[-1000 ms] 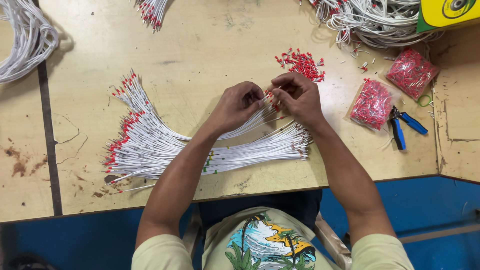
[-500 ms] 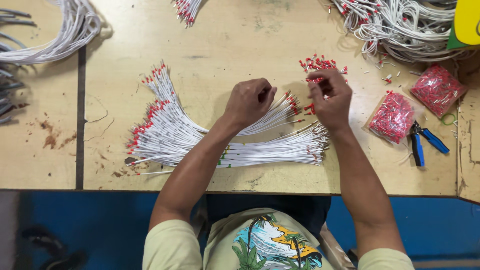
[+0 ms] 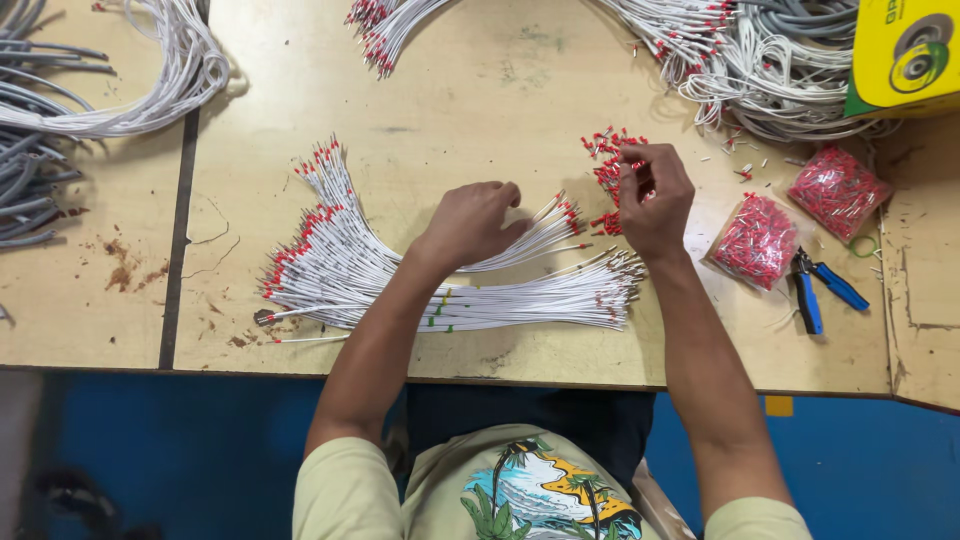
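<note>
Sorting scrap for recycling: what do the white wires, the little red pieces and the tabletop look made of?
White wires: probably matte plastic insulation over metal, since bare greyish tips show at the ends. Red pieces: likely plastic sleeves with metal tubes, too small to confirm. Tabletop: looks like wood or plywood with a worn, scratched, stained pale finish.

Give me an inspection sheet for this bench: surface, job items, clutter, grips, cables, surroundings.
Surface: tan wooden bench top, scratched and stained, with a seam on the left.
Job's things: fan of short white wires with red tips; loose pile of red ferrules.
Clutter: two clear bags of red ferrules, blue-handled pliers, yellow box.
Grips: left hand rests on the wires, grip unclear; right hand has fingers curled over the ferrule pile, its hold hidden.
Cables: white coil at far left, grey cables beside it, tangled white bundle at top right.
Surroundings: blue floor below the bench edge.
</note>
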{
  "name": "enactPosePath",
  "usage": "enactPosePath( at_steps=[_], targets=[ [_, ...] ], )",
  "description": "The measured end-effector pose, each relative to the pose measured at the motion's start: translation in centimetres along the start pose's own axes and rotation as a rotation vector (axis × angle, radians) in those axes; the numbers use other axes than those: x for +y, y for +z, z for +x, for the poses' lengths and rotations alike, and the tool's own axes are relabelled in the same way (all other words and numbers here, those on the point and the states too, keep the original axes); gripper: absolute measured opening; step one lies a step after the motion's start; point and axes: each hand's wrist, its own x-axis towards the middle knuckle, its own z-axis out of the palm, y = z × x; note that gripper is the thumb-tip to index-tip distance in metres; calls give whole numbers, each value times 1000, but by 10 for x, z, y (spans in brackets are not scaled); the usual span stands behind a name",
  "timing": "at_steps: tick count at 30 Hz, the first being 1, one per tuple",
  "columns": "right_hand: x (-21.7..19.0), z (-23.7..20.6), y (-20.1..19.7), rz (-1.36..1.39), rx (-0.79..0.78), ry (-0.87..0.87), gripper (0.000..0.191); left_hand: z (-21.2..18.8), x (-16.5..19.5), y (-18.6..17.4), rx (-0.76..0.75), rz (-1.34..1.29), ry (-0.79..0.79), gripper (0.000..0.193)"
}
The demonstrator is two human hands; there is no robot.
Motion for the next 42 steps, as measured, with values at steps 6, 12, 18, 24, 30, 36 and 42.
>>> enactPosePath(
  at_steps=[6, 12, 18, 24, 30, 36, 42],
  targets=[
    [0, 3, -5, -31, 22, -19, 17, 22, -23, -8, 12, 149, -51, 34],
    [7, 7, -15, -172, 99, -23, 18, 112, -78, -35, 393, 301, -57, 51],
    [18, 11, -19, -283, 104, -72, 26, 173, -133, -67, 500, 386, -216, 73],
    [23, 14, -19, -327, 93, -80, 31, 198, -153, -86, 508, 487, -241, 90],
    [22, 14, -17, -305, 61, -76, 34, 216, -157, -94, 195, 355, -387, 59],
    [22, 17, -15, -306, 53, -94, 34, 231, -152, -87, 53, 294, -503, 39],
    [23, 15, -17, -287, 54, -82, 33, 221, -150, -78, 405, 424, -293, 35]
  ],
)
